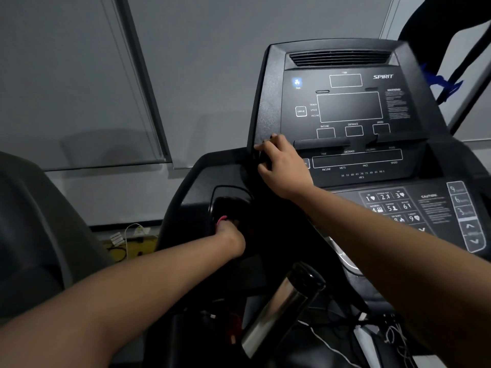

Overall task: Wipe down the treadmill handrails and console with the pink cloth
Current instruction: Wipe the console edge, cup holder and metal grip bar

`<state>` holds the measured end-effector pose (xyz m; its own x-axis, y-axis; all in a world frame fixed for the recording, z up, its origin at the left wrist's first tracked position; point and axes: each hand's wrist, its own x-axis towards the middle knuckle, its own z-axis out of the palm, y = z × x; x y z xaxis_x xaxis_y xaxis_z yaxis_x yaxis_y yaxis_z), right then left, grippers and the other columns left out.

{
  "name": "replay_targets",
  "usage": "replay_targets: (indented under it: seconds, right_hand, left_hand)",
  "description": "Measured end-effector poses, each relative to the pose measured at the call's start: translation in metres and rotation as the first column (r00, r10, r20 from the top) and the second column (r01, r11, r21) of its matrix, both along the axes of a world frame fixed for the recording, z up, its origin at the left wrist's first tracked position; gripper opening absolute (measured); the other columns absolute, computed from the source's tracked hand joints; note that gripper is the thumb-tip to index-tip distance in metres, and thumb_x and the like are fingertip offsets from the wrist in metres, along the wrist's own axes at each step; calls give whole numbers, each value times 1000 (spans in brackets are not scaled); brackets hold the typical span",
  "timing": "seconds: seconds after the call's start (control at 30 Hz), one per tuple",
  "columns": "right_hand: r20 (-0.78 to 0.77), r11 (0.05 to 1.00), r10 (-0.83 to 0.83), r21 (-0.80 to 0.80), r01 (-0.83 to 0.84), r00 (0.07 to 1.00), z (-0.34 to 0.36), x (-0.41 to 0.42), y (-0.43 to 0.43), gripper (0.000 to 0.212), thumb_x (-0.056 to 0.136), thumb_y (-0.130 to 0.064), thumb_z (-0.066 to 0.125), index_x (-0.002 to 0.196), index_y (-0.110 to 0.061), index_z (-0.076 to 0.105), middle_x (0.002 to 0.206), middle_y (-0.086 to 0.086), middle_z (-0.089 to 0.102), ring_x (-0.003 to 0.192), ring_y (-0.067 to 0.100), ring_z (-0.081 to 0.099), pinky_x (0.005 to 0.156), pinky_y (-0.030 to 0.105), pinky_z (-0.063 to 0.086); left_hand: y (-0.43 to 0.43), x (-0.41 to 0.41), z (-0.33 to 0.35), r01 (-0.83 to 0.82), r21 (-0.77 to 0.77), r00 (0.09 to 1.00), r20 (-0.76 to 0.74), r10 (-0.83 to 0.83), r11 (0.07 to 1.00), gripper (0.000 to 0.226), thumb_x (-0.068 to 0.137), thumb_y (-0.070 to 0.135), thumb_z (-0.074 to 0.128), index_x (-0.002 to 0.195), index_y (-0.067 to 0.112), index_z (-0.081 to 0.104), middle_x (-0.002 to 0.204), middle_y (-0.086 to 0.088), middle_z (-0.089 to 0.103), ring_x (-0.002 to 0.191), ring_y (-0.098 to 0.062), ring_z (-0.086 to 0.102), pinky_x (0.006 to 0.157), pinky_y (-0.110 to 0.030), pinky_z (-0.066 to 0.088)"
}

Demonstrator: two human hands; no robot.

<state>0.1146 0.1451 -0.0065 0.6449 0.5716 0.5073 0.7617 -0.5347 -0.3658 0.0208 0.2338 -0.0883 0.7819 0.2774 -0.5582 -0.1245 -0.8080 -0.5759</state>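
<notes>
Pink cloth point(221, 219), held in my left hand point(230, 236), reaches the pocket point(231, 193) below the console point(268, 102). Right hand point(283, 168) grips the console's left edge, seemingly to brace.

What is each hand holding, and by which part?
Left hand holds the cloth, mostly hidden, in the cup holder; right hand grips the console by its left edge.

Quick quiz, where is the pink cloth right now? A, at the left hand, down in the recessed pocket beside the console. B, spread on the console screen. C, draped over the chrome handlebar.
A: a bit of the pink cloth shows at the left hand, which reaches into the pocket left of the console.
</notes>
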Motion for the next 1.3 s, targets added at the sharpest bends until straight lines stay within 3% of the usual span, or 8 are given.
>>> replay_targets:
  seconds: [0.17, 0.37, 0.53, 0.73, 0.83, 0.93, 1.13, 1.3]
  right_hand:
    - [-33, 1000, 17, -8, -18, 999, 0, -1, -4, 41, 85, -17, 53, 126, -15, 56, 126, 8, 45, 127, 20, 38, 95, 28, 36]
    - [-39, 1000, 14, 0, -14, 999, 2, -2, -5, 39, 86, -19, 53, 125, -16, 56, 125, 6, 45, 123, 19, 40, 91, 27, 37]
    - [-4, 1000, -15, 9, 15, 1000, 1, -2, 0, 35, 84, -21, 54, 118, -15, 57, 117, 6, 46, 116, 22, 44, 84, 31, 42]
    - [25, 999, -32, 10, 31, 999, -1, -2, 4, 33, 83, -21, 53, 116, -14, 58, 115, 7, 47, 116, 23, 44, 81, 31, 42]
    - [39, 999, -28, 18, 28, 999, -1, -1, 3, 33, 83, -20, 53, 114, -13, 58, 113, 8, 48, 114, 25, 45, 82, 33, 43]
    - [26, 1000, -21, 16, 20, 999, -1, 0, 2, 33, 82, -19, 53, 115, -12, 58, 113, 9, 48, 113, 25, 46, 82, 34, 44]
    - [-13, 1000, 19, 19, -19, 1000, -2, 0, -2, 38, 84, -17, 52, 121, -12, 58, 122, 9, 46, 124, 23, 41, 92, 34, 42]
    - [-26, 999, 21, 33, -21, 999, -1, 1, -3, 38, 84, -17, 53, 121, -13, 58, 122, 8, 47, 125, 22, 41, 92, 34, 43]
  left_hand:
    - [2, -1, 3, -20, 3, 1000, -6, 20, 1000, 41, 100, 22, 38, 139, 12, 46, 144, -8, 44, 127, -32, 46, 97, -42, 44]
    - [9, -16, 43, -146, -445, 987, -11, 158, 884, 45, 94, 49, 37, 102, 16, 67, 111, -7, 66, 101, -25, 61, 81, -29, 42]
    - [25, -26, 38, -112, -672, 977, 59, 204, 732, 33, 90, 36, 44, 63, 18, 53, 74, -2, 57, 72, -20, 55, 70, -31, 43]
    - [7, -14, 16, -13, -316, 999, -53, -4, 949, 45, 96, 20, 42, 141, 12, 41, 143, -18, 40, 130, -36, 37, 105, -48, 28]
    - [1, -4, 1, -24, -115, 990, -139, 8, 993, 47, 100, 12, 32, 142, -9, 28, 145, -28, 32, 130, -45, 33, 97, -52, 35]
    - [6, -1, -5, 33, -3, 999, 7, -33, 999, 55, 100, 18, 32, 152, 9, 15, 157, -17, 11, 143, -38, 12, 111, -53, 17]
    - [3, 4, -6, 72, 292, 993, 73, -97, 954, 55, 98, 38, 41, 147, 14, 32, 151, -14, 27, 133, -34, 27, 104, -42, 28]
    - [9, 16, 8, 14, 193, 1000, 17, -18, 981, 53, 98, 38, 42, 146, 15, 34, 151, -10, 32, 135, -31, 31, 104, -42, 31]
